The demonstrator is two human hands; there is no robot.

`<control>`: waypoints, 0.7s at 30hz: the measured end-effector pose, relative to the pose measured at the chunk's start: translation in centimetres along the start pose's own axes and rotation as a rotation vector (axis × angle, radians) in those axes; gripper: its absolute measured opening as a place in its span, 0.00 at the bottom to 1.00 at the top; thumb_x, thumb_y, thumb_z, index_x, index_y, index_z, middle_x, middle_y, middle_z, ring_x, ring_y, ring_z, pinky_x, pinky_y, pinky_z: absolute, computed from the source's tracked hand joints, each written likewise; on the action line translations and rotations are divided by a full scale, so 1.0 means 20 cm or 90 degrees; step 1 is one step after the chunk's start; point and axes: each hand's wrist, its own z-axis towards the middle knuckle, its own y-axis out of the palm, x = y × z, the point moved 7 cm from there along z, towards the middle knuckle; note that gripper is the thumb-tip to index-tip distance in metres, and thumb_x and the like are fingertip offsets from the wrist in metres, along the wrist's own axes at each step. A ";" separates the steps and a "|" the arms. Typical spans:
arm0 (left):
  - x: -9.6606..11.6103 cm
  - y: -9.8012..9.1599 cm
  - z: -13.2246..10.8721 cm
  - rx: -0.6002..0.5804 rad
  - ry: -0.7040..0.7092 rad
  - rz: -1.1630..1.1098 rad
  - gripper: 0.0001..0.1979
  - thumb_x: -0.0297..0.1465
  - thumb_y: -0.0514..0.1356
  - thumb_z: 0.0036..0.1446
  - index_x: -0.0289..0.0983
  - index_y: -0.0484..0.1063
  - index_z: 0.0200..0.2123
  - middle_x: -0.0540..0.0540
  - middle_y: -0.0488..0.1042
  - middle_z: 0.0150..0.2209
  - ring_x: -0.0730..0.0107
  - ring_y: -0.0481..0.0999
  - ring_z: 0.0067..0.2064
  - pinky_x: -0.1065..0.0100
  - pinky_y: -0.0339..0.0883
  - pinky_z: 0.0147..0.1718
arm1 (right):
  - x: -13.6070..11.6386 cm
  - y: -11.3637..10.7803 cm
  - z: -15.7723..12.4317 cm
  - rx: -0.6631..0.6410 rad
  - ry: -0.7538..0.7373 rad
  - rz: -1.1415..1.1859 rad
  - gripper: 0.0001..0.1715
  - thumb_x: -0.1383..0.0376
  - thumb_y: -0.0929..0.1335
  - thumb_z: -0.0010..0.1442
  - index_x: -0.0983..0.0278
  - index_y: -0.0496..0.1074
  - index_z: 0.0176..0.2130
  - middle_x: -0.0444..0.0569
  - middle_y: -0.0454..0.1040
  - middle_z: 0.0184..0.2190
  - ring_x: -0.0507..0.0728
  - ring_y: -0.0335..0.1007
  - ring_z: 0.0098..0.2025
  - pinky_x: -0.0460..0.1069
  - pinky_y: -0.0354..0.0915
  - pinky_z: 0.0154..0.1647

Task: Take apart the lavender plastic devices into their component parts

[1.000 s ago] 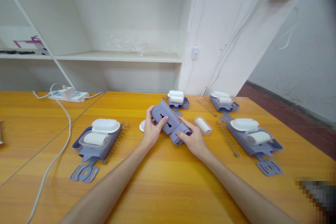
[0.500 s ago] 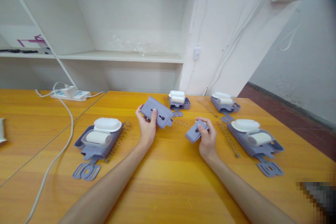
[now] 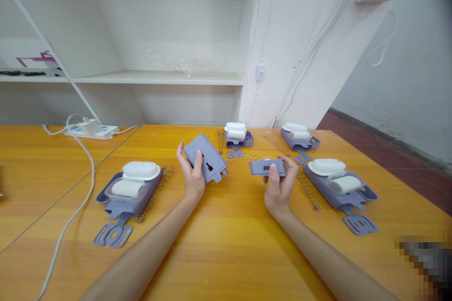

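Note:
My left hand (image 3: 192,174) grips a larger grey-purple plastic case (image 3: 205,156), thumb across its slotted face, with the tabbed end pointing lower right. In my right hand (image 3: 280,186) is a smaller grey-purple box (image 3: 259,167), its slotted side toward me and my thumb on it. The two parts are held apart above the table. Behind them, a metal spring (image 3: 250,156) lies on the wood, partly hidden. A purple tray with white pieces (image 3: 235,134) stands farther back between my hands.
Similar purple trays with white parts stand at left (image 3: 136,188), right (image 3: 339,183) and back right (image 3: 298,137), with springs and flat cut-out pieces beside them. A power strip (image 3: 93,130) and white cable (image 3: 76,211) lie on the left.
The larger case has turned, its tabbed end swinging further down. The smaller box has rotated to lie nearly level, showing a narrow side. The whole view has shifted slightly.

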 end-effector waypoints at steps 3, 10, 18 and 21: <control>-0.02 -0.03 0.01 0.049 -0.005 -0.006 0.30 0.42 0.56 0.59 0.39 0.49 0.60 0.40 0.57 0.59 0.63 0.61 0.59 0.62 0.50 0.61 | 0.00 0.01 -0.02 -0.027 -0.008 0.010 0.21 0.56 0.63 0.60 0.62 0.58 0.51 0.50 0.65 0.40 0.57 0.66 0.39 0.51 0.65 0.35; -0.11 -0.12 0.06 0.178 -0.036 0.014 0.30 0.43 0.55 0.59 0.39 0.47 0.59 0.38 0.54 0.60 0.63 0.59 0.60 0.61 0.49 0.62 | -0.01 0.02 -0.03 -0.068 -0.028 0.033 0.20 0.57 0.63 0.60 0.62 0.59 0.50 0.51 0.65 0.41 0.59 0.67 0.42 0.53 0.66 0.38; -0.06 -0.12 0.07 0.143 0.007 0.033 0.30 0.42 0.55 0.59 0.39 0.48 0.59 0.38 0.55 0.60 0.62 0.59 0.60 0.59 0.48 0.62 | -0.01 -0.02 0.02 -0.023 -0.059 -0.008 0.21 0.58 0.63 0.60 0.61 0.57 0.51 0.51 0.63 0.41 0.58 0.66 0.41 0.53 0.66 0.37; 0.02 -0.04 0.03 0.010 0.043 0.035 0.30 0.42 0.56 0.59 0.40 0.49 0.60 0.40 0.60 0.56 0.63 0.65 0.55 0.59 0.54 0.59 | -0.01 -0.01 0.01 -0.025 -0.080 -0.028 0.24 0.59 0.65 0.59 0.61 0.56 0.52 0.52 0.62 0.43 0.59 0.65 0.44 0.54 0.66 0.40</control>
